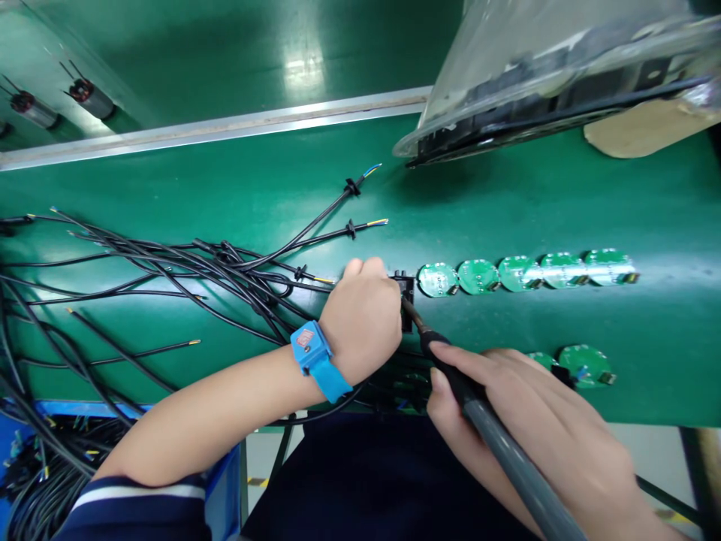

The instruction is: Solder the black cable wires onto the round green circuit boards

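My right hand [523, 421] is wrapped around a soldering iron [451, 364]. Its thin tip reaches up to a small black plastic part [406, 319] on the green bench. My left hand [363, 323], with a blue wrist strap [315, 349] on, is closed right against that part's left side. Its fingertips point down out of sight, so whatever they pinch is hidden. A black cable [312, 278] with bared coloured wires ends just beside its knuckles. Round green circuit boards [439, 279] lie in a row right of the black part.
Several tangled black cables [225, 259] spread over the left side. A blue bin [225, 488] of more cables sits below the bench edge. More boards [586, 367] lie near my right hand. A clear plastic bag [507, 68] of dark parts stands back right; motor-like metal cylinders [93, 98] stand back left.
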The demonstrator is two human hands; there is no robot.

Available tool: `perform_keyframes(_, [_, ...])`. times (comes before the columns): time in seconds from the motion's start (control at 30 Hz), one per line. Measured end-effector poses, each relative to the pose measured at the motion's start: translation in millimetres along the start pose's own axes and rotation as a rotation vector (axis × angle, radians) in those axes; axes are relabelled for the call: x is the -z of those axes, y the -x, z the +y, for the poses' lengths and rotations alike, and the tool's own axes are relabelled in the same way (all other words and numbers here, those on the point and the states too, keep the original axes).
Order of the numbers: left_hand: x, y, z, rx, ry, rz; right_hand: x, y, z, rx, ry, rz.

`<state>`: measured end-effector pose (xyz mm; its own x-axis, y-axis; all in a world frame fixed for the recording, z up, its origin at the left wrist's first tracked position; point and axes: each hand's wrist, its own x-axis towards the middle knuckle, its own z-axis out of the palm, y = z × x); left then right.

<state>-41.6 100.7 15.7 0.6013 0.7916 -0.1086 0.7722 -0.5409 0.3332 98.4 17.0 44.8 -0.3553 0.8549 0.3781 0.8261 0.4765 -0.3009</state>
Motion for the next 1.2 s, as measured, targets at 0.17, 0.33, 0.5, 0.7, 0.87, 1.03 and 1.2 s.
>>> perform_keyframes(0.17, [3.7,-2,1,-0.002,0.003,-0.051,1,0,0,-0.03,-0.078,-0.009])
perform_keyframes(0.33, [3.5,-1,3,0.037,-0.007,-0.087,0,-1,-1,-0.048,-0.091,-0.015])
perform_keyframes(0.5, [0.3,0,3,0.024,-0.046,-0.035,-1,4,-2,-0.069,-0.012,0.014])
perform_keyframes(0.7, [-2.5,-1,2,-0.035,-0.099,0.062,11,21,13,-0.019,-0.048,-0.101])
perform_keyframes(0.87, [-0.5,0,3,-0.025,-0.12,0.043,10,17,5,-0.08,-0.051,-0.019])
perform_keyframes(1.03, [1.1,0,5,-0.02,-0.119,0.023,1,9,-4,-0.052,0.014,0.011])
perform_keyframes(1.2, [-4.0,1,5,-0.026,-0.117,0.064,-3,5,-2,-0.047,-0.067,-0.001])
